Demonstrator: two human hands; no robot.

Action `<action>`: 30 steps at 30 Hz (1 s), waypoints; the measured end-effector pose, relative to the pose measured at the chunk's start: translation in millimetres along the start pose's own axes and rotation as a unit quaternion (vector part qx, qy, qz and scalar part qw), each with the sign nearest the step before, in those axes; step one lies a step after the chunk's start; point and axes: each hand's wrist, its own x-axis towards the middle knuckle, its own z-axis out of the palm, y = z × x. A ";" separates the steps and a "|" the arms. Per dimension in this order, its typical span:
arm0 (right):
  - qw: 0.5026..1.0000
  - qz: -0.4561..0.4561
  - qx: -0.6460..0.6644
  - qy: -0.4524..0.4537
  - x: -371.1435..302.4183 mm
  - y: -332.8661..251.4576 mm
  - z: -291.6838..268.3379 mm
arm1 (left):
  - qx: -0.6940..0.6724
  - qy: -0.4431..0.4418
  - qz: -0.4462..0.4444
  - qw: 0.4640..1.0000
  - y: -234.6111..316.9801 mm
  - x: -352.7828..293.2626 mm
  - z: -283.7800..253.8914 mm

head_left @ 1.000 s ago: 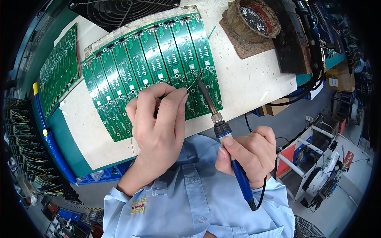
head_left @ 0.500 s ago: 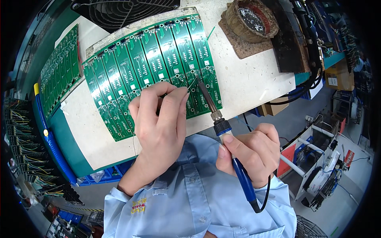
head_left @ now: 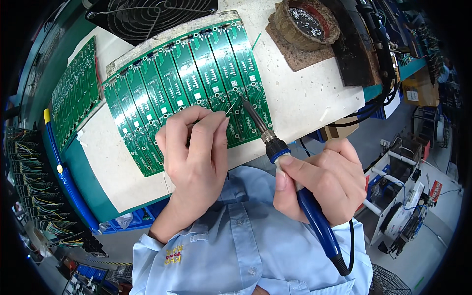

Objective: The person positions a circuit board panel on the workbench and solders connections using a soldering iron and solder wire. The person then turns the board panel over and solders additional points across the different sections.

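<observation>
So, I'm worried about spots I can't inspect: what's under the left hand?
The green circuit board and pale work surface show around the left hand, running beneath it. The part of the board it covers can't be seen.

- One left hand (head_left: 194, 145) and one right hand (head_left: 327, 184): two.
- One soldering iron (head_left: 318, 223).
- One thin solder wire (head_left: 231, 109).
- Two large green circuit boards (head_left: 179, 64) (head_left: 74, 93) on the table.
- One white table top (head_left: 309, 101).
- One black fan (head_left: 152, 19).
- One round pot (head_left: 285, 28).
- One brown pad (head_left: 290, 55).
- One blue tube (head_left: 73, 189).
- One thin green stick (head_left: 256, 41).
- One light blue shirt (head_left: 216, 263).
- Many wires (head_left: 37, 191) at the far left, too crowded to count.
</observation>
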 end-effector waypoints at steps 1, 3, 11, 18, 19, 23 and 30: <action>1.000 0.001 0.006 0.000 1.8 -0.3 -0.7 | 0.000 0.000 0.001 1.000 -0.4 -0.4 -0.1; 1.000 0.005 0.018 0.000 4.8 -0.6 -1.8 | -0.003 0.009 0.001 1.000 -1.4 -1.3 0.2; 0.992 0.018 0.081 0.094 -2.7 16.8 -26.8 | -0.021 0.013 -0.053 0.998 2.3 -1.8 0.6; 0.972 0.141 0.044 0.184 -6.9 51.8 8.5 | -0.042 -0.006 -0.045 0.998 1.7 -1.1 -5.7; 0.971 0.166 0.057 0.165 -7.3 52.5 9.7 | -0.026 -0.006 -0.016 1.000 0.0 -0.4 -6.1; 0.946 0.195 0.168 0.196 -16.7 39.7 -4.6 | -0.013 -0.007 -0.021 1.000 2.8 1.3 -5.9; 0.975 0.065 0.185 0.109 -35.8 31.0 -3.1 | -0.026 0.012 -0.064 0.998 3.9 1.9 0.0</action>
